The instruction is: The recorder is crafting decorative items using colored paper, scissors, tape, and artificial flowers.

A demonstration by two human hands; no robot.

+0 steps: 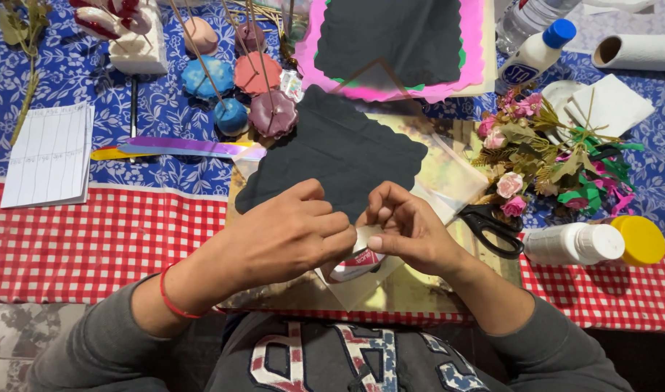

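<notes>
Pinching a small white tape roll (363, 255) between them, left hand (289, 236) and right hand (412, 232) meet over a clear plastic sheet (361, 287); fingers of both are curled tight on the roll. Behind lies matte black scalloped foam (332, 156). Black-handled scissors (492, 225) rest just right of the hands, near a smooth white glue bottle (572, 243) and its round yellow cap (641, 239).

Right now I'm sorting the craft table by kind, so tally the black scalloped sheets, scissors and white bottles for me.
Black scalloped sheets: 2
Scissors: 1
White bottles: 2
Total: 5
</notes>
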